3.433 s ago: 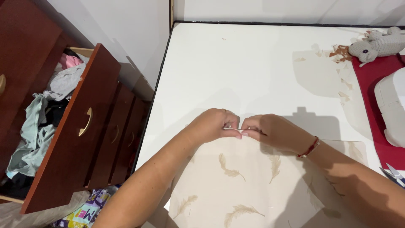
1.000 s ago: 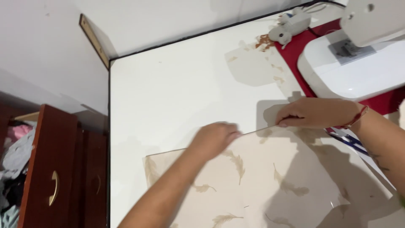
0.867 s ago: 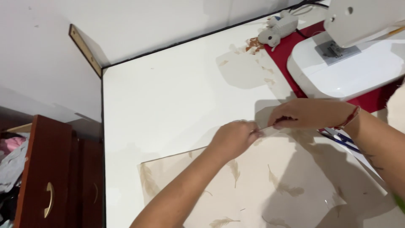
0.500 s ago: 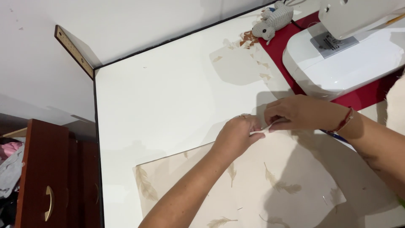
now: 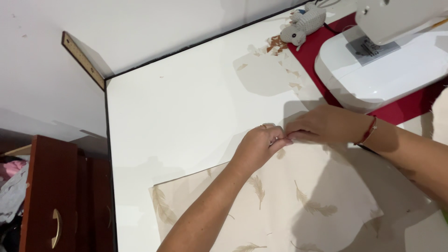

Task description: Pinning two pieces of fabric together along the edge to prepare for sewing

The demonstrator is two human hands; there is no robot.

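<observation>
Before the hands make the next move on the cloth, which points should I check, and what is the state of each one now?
1. Both hands meet: left hand and right hand touch at the fingertips. Ok.
2. What the fingertips pinch: too small to see. Cannot tell.
3. Feather-print fabric lies flat on the white table. Ok.
4. Fabric clear of the white sewing machine. Ok.
5. Table space beyond the hands is free; fabric scraps lie far off. Ok.
6. Right edge of the fabric is under the forearm's shadow. Cannot tell.
</observation>
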